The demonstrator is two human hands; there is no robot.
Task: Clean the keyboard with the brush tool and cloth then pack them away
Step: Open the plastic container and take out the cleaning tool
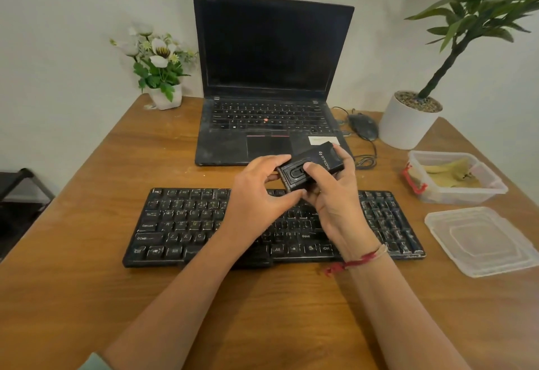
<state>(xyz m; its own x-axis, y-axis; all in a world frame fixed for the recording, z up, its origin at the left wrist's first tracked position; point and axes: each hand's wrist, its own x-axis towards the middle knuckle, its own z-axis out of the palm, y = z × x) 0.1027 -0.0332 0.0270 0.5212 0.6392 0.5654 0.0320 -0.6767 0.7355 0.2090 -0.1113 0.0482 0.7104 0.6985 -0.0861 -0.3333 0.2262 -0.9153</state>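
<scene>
A black keyboard (186, 223) lies across the wooden table (87, 267) in front of me. Above its top row both hands hold a black box-shaped brush tool (313, 162) with white lettering on its side. My right hand (335, 194) wraps around it, thumb pressed on a slider on its face. My left hand (259, 194) pinches its left end between thumb and fingers. No bristles show. A yellowish cloth (449, 171) lies crumpled inside a clear plastic container (493, 186) at the right.
An open black laptop (271, 78) stands behind the keyboard, with a wired mouse (363, 126) to its right. The container's clear lid (481, 241) lies at the right edge. A white flower pot (166, 98) stands back left, a white plant pot (405, 124) back right.
</scene>
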